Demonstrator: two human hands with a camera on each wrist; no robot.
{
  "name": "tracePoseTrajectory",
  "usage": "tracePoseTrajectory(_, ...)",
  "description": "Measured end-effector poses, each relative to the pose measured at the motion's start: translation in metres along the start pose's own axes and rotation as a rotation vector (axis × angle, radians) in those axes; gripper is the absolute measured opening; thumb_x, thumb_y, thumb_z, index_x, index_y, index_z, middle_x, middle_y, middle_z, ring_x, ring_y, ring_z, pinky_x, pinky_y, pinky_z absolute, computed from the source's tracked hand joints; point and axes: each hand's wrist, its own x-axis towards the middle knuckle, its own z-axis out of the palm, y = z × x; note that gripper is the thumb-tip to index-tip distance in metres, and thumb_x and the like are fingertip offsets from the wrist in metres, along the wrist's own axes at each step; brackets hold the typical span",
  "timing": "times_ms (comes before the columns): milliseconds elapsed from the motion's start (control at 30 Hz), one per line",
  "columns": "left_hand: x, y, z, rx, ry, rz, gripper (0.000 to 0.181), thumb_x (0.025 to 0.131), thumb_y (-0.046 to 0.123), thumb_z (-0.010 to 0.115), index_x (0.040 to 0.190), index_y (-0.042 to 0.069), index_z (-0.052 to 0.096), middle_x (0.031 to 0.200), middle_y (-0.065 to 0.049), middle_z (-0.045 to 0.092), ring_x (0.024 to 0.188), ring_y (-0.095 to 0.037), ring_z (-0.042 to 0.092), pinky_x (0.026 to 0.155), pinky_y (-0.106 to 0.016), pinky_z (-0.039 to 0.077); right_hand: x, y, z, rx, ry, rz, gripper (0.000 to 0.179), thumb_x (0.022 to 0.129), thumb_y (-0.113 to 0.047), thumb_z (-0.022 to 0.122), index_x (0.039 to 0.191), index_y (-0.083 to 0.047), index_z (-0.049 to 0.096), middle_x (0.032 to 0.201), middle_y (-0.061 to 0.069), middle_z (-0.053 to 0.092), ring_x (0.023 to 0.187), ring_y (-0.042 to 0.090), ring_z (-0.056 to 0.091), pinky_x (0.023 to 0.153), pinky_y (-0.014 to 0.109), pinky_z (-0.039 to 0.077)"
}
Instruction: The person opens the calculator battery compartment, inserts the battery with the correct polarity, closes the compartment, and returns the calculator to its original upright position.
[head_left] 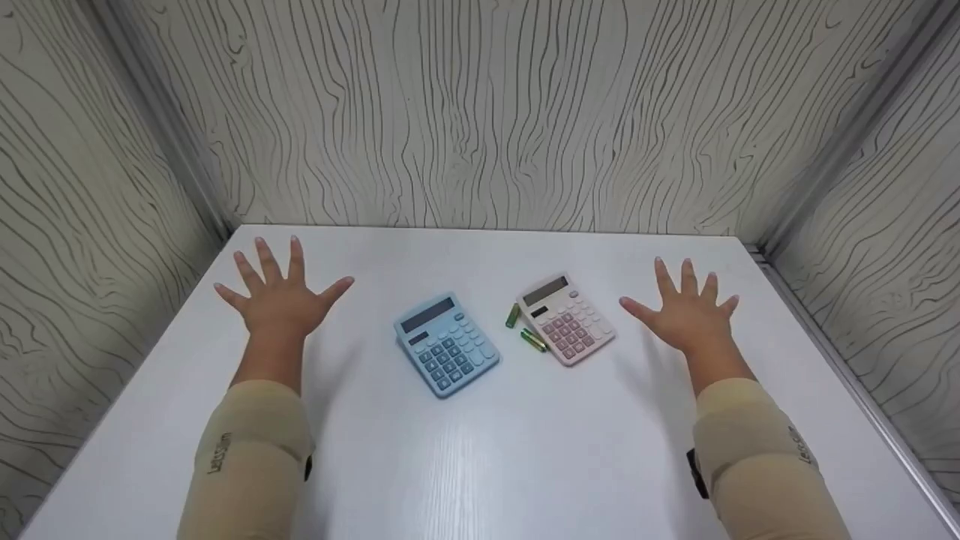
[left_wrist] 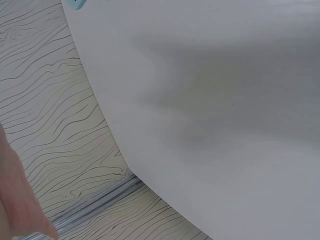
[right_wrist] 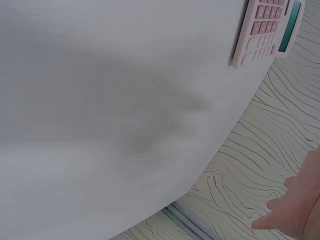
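- The blue calculator (head_left: 448, 349), taken as landmark, was laid face up and aslant on the white table (head_left: 390, 480).
- The pink calculator (head_left: 566, 321) was placed to the right of the blue calculator and slightly farther back, also face up.
- Between the two, a farther battery (head_left: 513, 316) and a nearer battery (head_left: 534, 340), both green, were seen close by the pink calculator's left edge; whether the nearer battery was a single cell could not be told.
- The left hand (head_left: 281, 306) was held well to the left of the blue calculator, fingers and thumb spread apart; nothing was grasped.
- The right hand (head_left: 691, 319) was held to the right of the blue calculator, past the pink one, its fingers likewise spread apart and nothing grasped.
- Rolling was judged the chief hazard: if brushed by a fingertip, either battery could be sent toward the blue calculator.
- If the pink calculator were slid leftward, the batteries could be pushed along or trapped under its edge.
- If both hands were brought inward together, crowding could be caused beside the blue calculator, and keys could be pressed by accident.
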Motion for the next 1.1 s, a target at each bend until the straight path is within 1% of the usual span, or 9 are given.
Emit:
tracePoseTrajectory(133, 0.0, 0.0, 0.002, -0.012, 0.016, -0.005, 0.109, 0.066, 0.089, 0.014, 0.145, 0.019, -0.014, 0.143, -0.023, -0.029, 0.125, -0.048, -0.03, 0.086, -0.074, -0.018, 0.006, -0.012, 0.004, -0.001, 0.024, -0.033, 0.1, 0.074, -0.083, 0.022, 0.147, -0.019, -0.002, 0.148, 0.027, -0.003, 0.129, 0.055, -0.004, 0.095, 0.073, 0.001)
tracePoseTrajectory(267, 0.001, 0.001, 0.005, -0.048, 0.036, -0.013, 0.108, 0.068, 0.088, 0.018, 0.145, 0.019, -0.013, 0.145, -0.023, -0.026, 0.127, -0.047, -0.028, 0.089, -0.075, -0.012, 0.008, -0.027, 0.007, 0.006, 0.045, -0.056, 0.098, 0.076, -0.081, 0.023, 0.148, -0.018, 0.0, 0.149, 0.026, 0.0, 0.13, 0.053, 0.001, 0.098, 0.07, 0.007)
tracePoseTrajectory(433, 0.0, 0.0, 0.009, -0.11, 0.031, -0.039, 0.107, 0.07, 0.086, 0.021, 0.145, 0.018, -0.013, 0.145, -0.023, -0.025, 0.128, -0.047, -0.026, 0.09, -0.075, -0.008, 0.009, -0.046, 0.012, 0.027, 0.059, -0.097, 0.093, 0.08, -0.076, 0.026, 0.148, -0.018, 0.0, 0.149, 0.024, 0.004, 0.132, 0.05, 0.005, 0.1, 0.067, 0.013)
tracePoseTrajectory(633, -0.001, 0.002, 0.016, -0.166, 0.021, -0.064, 0.103, 0.074, 0.082, 0.025, 0.146, 0.018, -0.011, 0.146, -0.024, -0.022, 0.129, -0.047, -0.024, 0.092, -0.074, -0.006, 0.01, -0.069, 0.023, 0.059, 0.05, -0.148, 0.088, 0.082, -0.073, 0.029, 0.148, -0.022, -0.001, 0.151, 0.019, 0.005, 0.134, 0.044, 0.007, 0.103, 0.062, 0.015)
tracePoseTrajectory(800, -0.004, 0.005, 0.023, -0.258, 0.009, -0.095, 0.099, 0.078, 0.077, 0.032, 0.146, 0.019, -0.012, 0.147, -0.023, -0.018, 0.13, -0.046, -0.023, 0.094, -0.073, -0.006, 0.007, -0.088, 0.036, 0.09, 0.033, -0.173, 0.082, 0.086, -0.066, 0.035, 0.148, -0.021, 0.006, 0.15, 0.017, 0.01, 0.135, 0.041, 0.009, 0.104, 0.06, 0.016)
tracePoseTrajectory(933, -0.008, 0.01, 0.03, -0.328, -0.016, -0.109, 0.097, 0.081, 0.071, 0.037, 0.146, 0.018, -0.012, 0.148, -0.024, -0.017, 0.131, -0.046, -0.021, 0.098, -0.07, -0.003, 0.003, -0.104, 0.048, 0.119, 0.018, -0.199, 0.079, 0.087, -0.06, 0.042, 0.148, -0.02, 0.012, 0.15, 0.014, 0.014, 0.135, 0.038, 0.013, 0.105, 0.056, 0.019)
tracePoseTrajectory(1033, -0.01, 0.014, 0.036, -0.356, -0.024, -0.116, 0.094, 0.084, 0.066, 0.04, 0.146, 0.016, -0.01, 0.148, -0.024, -0.014, 0.132, -0.046, -0.016, 0.101, -0.067, 0.001, 0.001, -0.115, 0.056, 0.156, 0.028, -0.227, 0.074, 0.088, -0.054, 0.047, 0.147, -0.019, 0.018, 0.149, 0.012, 0.02, 0.135, 0.035, 0.017, 0.106, 0.053, 0.022)
tracePoseTrajectory(1100, -0.011, 0.018, 0.041, -0.371, -0.023, -0.122, 0.093, 0.085, 0.064, 0.041, 0.147, 0.015, -0.007, 0.149, -0.024, -0.011, 0.133, -0.046, -0.013, 0.102, -0.065, 0.004, 0.0, -0.122, 0.06, 0.206, 0.037, -0.239, 0.071, 0.089, -0.048, 0.05, 0.146, -0.018, 0.021, 0.147, 0.011, 0.023, 0.134, 0.033, 0.02, 0.106, 0.05, 0.023)
